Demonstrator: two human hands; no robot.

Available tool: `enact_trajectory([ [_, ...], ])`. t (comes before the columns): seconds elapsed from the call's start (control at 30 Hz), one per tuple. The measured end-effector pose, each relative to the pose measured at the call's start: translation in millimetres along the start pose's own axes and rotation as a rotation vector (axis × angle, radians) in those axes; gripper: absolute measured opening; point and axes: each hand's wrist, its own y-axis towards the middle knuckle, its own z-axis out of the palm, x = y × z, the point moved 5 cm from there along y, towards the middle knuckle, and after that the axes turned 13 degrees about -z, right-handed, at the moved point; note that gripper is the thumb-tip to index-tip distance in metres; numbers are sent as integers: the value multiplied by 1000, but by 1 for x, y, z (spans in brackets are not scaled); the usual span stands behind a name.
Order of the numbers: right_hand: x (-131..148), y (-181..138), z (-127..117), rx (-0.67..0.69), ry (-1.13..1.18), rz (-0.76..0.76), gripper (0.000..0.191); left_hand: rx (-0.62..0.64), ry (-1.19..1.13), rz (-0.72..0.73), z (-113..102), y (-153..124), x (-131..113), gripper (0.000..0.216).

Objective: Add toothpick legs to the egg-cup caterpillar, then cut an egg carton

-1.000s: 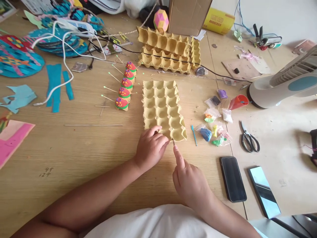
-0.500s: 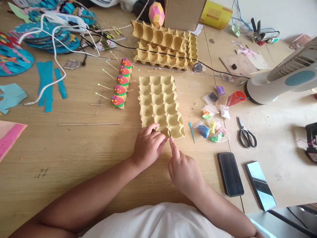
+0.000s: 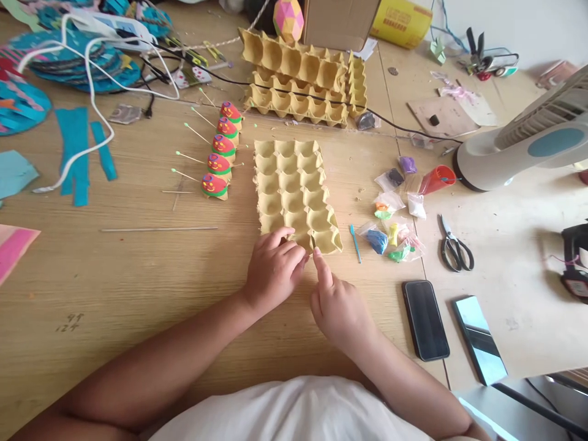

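Two half-closed hands: left gripping egg tray, right holding blade, index finger closer than before.

Yellow egg tray lying flat, hollows upward.

- Craft workspace. Home, classroom or studio: can't tell which.
- Wooden table doubles as bench, pale wall behind.
- Egg-carton tray in the middle, more cartons piled at the back.
- Decorated pieces: row of red-and-green smiley figures, pink-and-yellow faceted ball.
- Supplies lying loose: small bags of coloured material, scissors, blue strips.
- Everyday clutter mixed in: two phones, power strip, cardboard box, white slatted appliance.
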Motion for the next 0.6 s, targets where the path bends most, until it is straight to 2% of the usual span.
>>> enact_trajectory([
  [0.17, -2, 3, -3, -20, 23, 14, 65, -11, -4, 7, 1, -1, 1, 18],
  [0.43, 8, -25, -9, 95, 30, -4, 66, -32, -31, -5, 1, -1, 1, 12],
  [0.6, 10, -14, -3, 74, -10, 10, 66, -20, -19, -2, 0, 0, 0, 13],
])
